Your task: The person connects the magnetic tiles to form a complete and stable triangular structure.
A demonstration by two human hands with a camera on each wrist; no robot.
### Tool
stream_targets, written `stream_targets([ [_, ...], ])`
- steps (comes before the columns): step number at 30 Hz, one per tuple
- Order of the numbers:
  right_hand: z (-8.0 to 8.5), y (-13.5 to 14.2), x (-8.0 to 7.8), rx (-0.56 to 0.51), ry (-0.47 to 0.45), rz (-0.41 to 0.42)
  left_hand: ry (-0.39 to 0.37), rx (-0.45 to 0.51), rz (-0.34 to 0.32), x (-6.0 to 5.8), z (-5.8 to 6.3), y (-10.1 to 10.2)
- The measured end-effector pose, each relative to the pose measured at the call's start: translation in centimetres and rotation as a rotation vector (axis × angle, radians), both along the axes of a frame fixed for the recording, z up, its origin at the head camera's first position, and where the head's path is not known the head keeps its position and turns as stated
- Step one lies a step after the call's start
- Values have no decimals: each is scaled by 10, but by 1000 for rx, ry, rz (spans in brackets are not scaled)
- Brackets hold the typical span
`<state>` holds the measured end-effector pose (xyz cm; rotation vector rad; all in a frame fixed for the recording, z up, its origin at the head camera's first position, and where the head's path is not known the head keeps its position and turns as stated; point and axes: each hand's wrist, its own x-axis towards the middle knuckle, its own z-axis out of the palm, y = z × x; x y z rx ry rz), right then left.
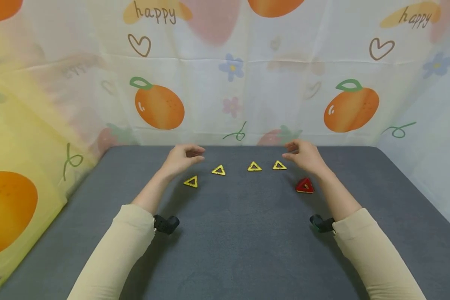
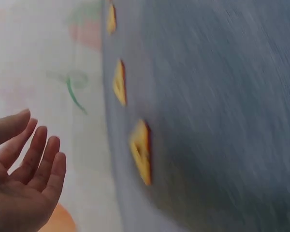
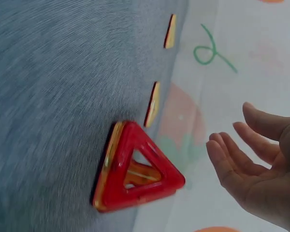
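My left hand (image 1: 183, 157) hovers over the far left of the table, fingers loosely bent and holding nothing. Just below and right of it lies a hollow yellow triangle tile (image 1: 195, 181), with a second yellow triangle (image 1: 222, 171) farther right. Two more yellow triangles, one left of centre (image 1: 254, 169) and one right (image 1: 279, 168), lie along the far side. Above the far right my right hand (image 1: 303, 155) hangs relaxed, nothing in its fingers. Near it sits a red triangle tile (image 3: 117, 181) stacked on a yellow one. Thin red edges show under the yellow tiles in both wrist views.
The dark grey table (image 1: 232, 233) has a far edge against a printed cloth backdrop (image 1: 277, 96) with oranges and hearts. Yellow cloth (image 1: 30, 146) hangs along the left side. Each wrist carries a small black camera, left (image 1: 166, 225) and right (image 1: 322, 224).
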<state>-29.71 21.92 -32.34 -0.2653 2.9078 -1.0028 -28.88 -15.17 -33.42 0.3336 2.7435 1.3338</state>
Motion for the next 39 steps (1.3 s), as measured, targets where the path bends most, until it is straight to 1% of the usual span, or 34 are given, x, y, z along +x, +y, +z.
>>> stream_targets([
  [2,-2,-1,-8,-18,-32,-8,-12,-31,-3,-2,-7,-14],
  [4,-4,-2,-14,-35,-54,-14,-39,-58,-23,-3,-15,-27],
  [7,-11,0,-23,-52,-92,-20,-113,-108,-93,-5,-26,-40],
  [11,-22,1,-32,-41,-135,-5,-209,-148,-193,-5,-35,-51],
  [13,-27,0,-34,-19,-159,6,-231,-154,-237,-6,-38,-53],
  [16,-33,-3,-35,34,-195,14,-257,-154,-270,-8,-42,-54],
  [23,-36,-6,-38,140,-212,4,-249,-200,-289,-12,-47,-52],
  [33,-37,-6,-40,162,-257,15,-204,-166,-327,-13,-51,-54],
  [39,-37,-7,-41,182,-243,19,-163,-156,-354,-11,-52,-54],
])
